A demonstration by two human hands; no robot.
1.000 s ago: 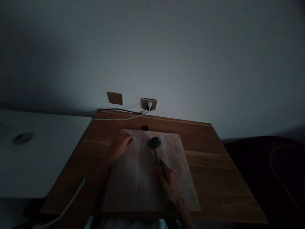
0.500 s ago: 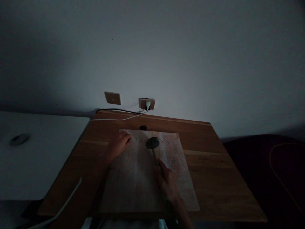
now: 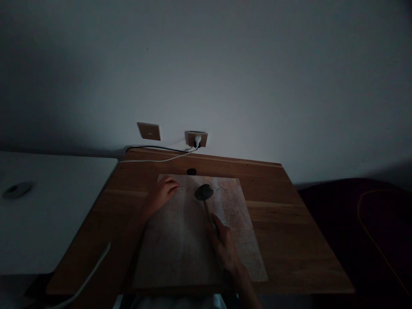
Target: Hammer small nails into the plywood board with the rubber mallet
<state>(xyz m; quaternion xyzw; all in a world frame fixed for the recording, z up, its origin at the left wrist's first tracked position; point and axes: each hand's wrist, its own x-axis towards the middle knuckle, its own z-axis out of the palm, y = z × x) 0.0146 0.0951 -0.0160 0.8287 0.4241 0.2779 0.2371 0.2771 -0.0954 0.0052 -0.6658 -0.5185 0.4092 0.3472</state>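
Note:
A pale wooden board [image 3: 180, 244] lies flat on a brown wooden table [image 3: 289, 240]. My right hand [image 3: 225, 249] is closed round the wooden handle of a hammer [image 3: 204, 192]. The hammer's dark head rests on the far part of the board. My left hand [image 3: 162, 193] sits on the board's far left corner with its fingers curled together, the tips pointing toward the hammer head. Anything it pinches is too small and dark to make out. A faint row of small marks runs across the board between the two hands.
The room is very dim. A small dark round thing [image 3: 191, 171] lies on the table behind the board. A wall switch [image 3: 148, 131] and a socket [image 3: 197, 139] with a white plug and cables sit behind the table. A white surface [image 3: 48, 214] adjoins on the left.
The view has drifted a little to the right, so everything sits slightly further left. Both hands and the hammer keep their places on the board.

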